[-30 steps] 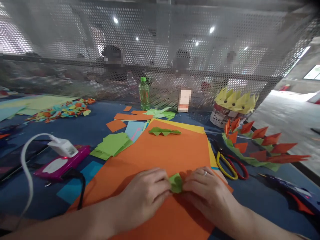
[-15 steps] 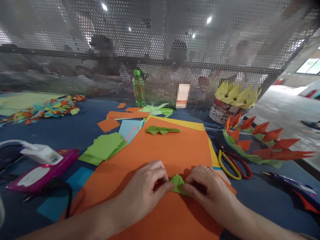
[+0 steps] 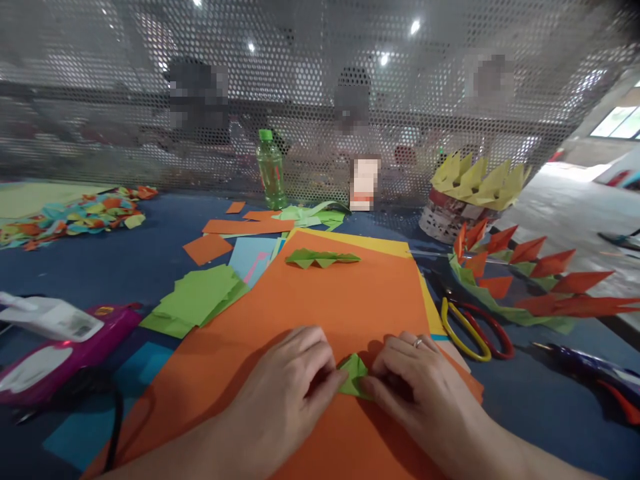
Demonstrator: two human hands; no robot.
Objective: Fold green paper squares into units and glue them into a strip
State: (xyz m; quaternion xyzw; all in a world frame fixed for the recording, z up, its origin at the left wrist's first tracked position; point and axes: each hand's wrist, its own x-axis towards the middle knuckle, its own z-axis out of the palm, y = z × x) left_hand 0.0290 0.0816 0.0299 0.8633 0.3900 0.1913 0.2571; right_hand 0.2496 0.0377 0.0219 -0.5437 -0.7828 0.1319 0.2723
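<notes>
Right of pinched green paper point(image 3: 355, 377), scissors point(image 3: 470, 325), glue gun point(image 3: 590, 363)

And here it is, the small folded green paper piece point(image 3: 355, 375): a little peak pointing up and away, creases catching the light, lower edge broad, side corners out of sight. It sits low and central over the large orange paper sheet point(image 3: 360, 300), which spreads flat, its near end running out of view.
</notes>
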